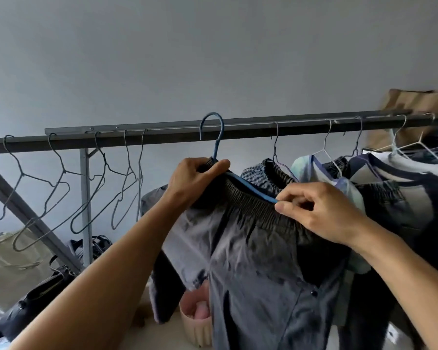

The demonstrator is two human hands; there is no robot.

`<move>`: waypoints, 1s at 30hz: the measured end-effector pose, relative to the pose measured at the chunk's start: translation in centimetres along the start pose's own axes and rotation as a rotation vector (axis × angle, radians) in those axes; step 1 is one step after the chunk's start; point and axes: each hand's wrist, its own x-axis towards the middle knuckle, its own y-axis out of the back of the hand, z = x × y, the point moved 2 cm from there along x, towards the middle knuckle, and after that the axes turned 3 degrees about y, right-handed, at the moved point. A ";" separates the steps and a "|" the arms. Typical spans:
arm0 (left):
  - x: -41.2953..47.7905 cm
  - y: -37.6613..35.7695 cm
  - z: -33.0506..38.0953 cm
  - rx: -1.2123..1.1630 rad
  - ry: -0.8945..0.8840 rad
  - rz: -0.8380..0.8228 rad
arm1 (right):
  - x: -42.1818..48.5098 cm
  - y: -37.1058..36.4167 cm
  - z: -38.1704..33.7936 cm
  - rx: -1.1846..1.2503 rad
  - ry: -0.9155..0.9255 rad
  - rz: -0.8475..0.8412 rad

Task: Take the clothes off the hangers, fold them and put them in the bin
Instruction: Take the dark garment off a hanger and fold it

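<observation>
Grey trousers with a dark elastic waistband hang on a blue hanger hooked over the grey metal rail. My left hand grips the waistband and the hanger at its neck. My right hand pinches the waistband at the hanger's right arm. Behind them on the right, more clothes hang on wire hangers. A pink ribbed bin stands below, partly hidden by the trousers.
Several empty wire hangers dangle on the rail's left part. A beige bag and a dark bag lie low on the left. A brown paper bag sits behind the rail at the right.
</observation>
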 end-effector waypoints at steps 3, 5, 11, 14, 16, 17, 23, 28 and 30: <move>-0.5 0.8 -0.5 -0.058 0.050 -0.038 | -1.5 0.7 1.0 -0.035 0.017 0.126; -1.0 1.4 -0.9 -0.099 0.074 -0.057 | -2.3 1.1 1.7 -0.108 0.028 0.219; -1.4 3.8 -2.4 -0.276 0.247 0.047 | -3.6 0.8 3.3 -0.172 0.055 0.394; -1.5 3.4 -2.8 -0.362 0.376 0.058 | -2.7 -0.7 3.1 -0.042 0.110 0.309; -1.8 2.5 -2.6 -0.459 0.405 0.042 | -2.0 -2.1 2.9 -0.006 0.123 0.211; -2.1 2.0 -2.5 -0.488 0.385 0.026 | -1.7 -2.7 2.8 -0.014 0.115 0.163; -3.8 0.7 -1.7 -0.360 0.142 -0.063 | -1.0 -2.9 1.4 -0.208 0.256 0.494; -5.2 0.4 -1.5 -0.239 0.104 -0.075 | 2.0 -3.0 -1.4 -0.525 0.263 0.536; -5.8 0.4 -1.3 -0.299 0.116 -0.044 | 3.4 -3.7 -1.6 -0.527 0.229 0.384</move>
